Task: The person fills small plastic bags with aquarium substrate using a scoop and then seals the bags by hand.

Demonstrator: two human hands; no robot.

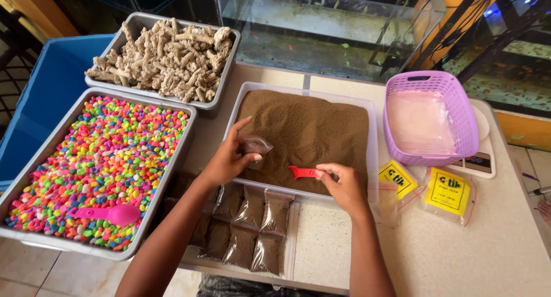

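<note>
Head view: over the clear tub [373, 136] of brown granules [310, 130], the left hand [227, 159] pinches a small clear bag [256, 144] in its fingers. Just right, the right hand [344, 185] grips a red scoop [303, 172]. Filled bags [247, 228] lie nearer.

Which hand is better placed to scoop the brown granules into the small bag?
Probably the right hand: it holds the red scoop over the brown granules. The left hand holds the small bag.
</note>
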